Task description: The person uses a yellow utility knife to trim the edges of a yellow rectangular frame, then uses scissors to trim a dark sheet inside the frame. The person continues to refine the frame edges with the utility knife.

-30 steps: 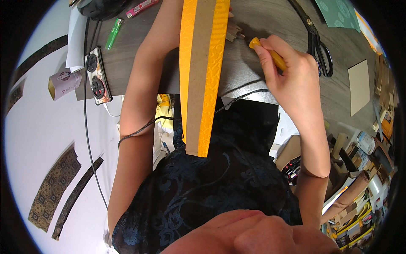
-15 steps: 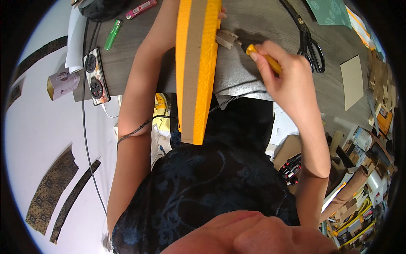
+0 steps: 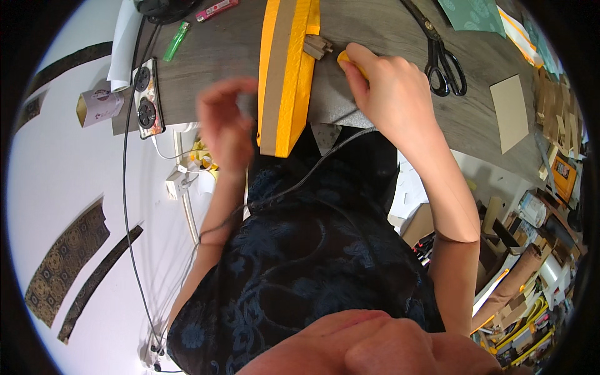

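A long yellow piece with a brown-grey stripe along it (image 3: pixel 275 87) lies on the table and juts out over its near edge, toward my lap. From its right side sticks a small grey-brown tab (image 3: pixel 317 47). My left hand (image 3: pixel 226 125) is beside the piece's left edge, blurred by motion, with its thumb and fingers apart and nothing visible in them. Just right of the tab, my right hand (image 3: pixel 390 84) is closed round a yellow-handled tool (image 3: pixel 344 57). Only the end of the handle shows; the fingers hide the rest.
Black scissors (image 3: pixel 442 65) lie right of my right hand, with a beige card (image 3: pixel 509 114) farther right. At the left are a phone (image 3: pixel 147 103), a green lighter (image 3: pixel 177 41) and a pink one (image 3: pixel 216 10). A dark cable (image 3: pixel 312 172) crosses before my body.
My left hand has let go of the yellow piece and come back toward me along its left side. The piece has shifted away from me. My right hand has moved slightly left with the tool.
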`<state>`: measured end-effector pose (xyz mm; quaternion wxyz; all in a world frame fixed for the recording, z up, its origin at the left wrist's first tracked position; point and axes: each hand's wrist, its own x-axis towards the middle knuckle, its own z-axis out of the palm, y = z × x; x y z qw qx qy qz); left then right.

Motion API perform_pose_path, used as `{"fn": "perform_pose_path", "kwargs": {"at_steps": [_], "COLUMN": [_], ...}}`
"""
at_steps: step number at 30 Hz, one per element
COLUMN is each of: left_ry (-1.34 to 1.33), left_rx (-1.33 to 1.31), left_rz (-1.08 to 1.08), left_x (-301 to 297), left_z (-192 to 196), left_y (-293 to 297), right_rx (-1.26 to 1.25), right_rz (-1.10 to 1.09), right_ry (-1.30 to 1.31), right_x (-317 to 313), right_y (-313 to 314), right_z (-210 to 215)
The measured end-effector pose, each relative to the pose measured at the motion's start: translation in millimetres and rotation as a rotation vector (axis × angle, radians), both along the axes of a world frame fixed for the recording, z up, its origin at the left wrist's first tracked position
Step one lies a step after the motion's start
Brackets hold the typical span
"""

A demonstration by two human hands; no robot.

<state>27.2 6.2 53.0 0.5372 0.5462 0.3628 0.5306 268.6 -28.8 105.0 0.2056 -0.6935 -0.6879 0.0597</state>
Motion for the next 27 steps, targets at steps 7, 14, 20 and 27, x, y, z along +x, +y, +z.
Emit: {"fn": "perform_pose_path", "kwargs": {"at_steps": [7,14,20,27], "left_ry": [0.545,0.68,0.706,0.665], "left_rx": [0.347,0.436,0.494,0.447], "left_rz": [0.418,0.45,0.519,0.529], "left_x": [22.8,21.6,-16.9,-28.9], "left_z": [-52.5,-32.8,-24.0,-27.6], "left_y": [-71.7,-62.7,-33.1,-20.2], "right_rx": [-0.005,0.036,-0.007,-0.155], "right_rz": [-0.006,-0.006,0.005,0.324], "right_ry": [-0.063,0.071,0.373,0.228], "right_x": [-9.1,2.1,39.6,41.7], "right_y": [4.8,1.5,-17.1,0.3], "right_z": [-5.4,-15.5,-0.9,11.1]}}
